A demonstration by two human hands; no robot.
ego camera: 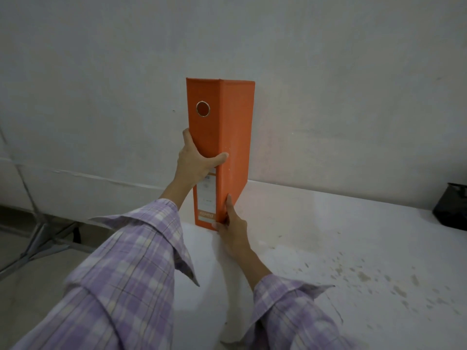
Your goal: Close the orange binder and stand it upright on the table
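While the left hand [195,160] clamps the orange binder [222,147] and the right hand [231,228] pinches its base, letting go unevenly could tip it left off the table [328,248] edge.

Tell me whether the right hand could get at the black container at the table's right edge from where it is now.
Probably yes. The right hand rests low against the orange binder, and bare table lies between it and the black container. It would have to let go of the binder first.

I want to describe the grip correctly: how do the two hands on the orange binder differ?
The left hand wraps the spine halfway up, thumb across it; the right hand sits at the bottom corner, near the table. Left grips, right presses flatter, fingers pointing up. Both touch the upright orange binder.
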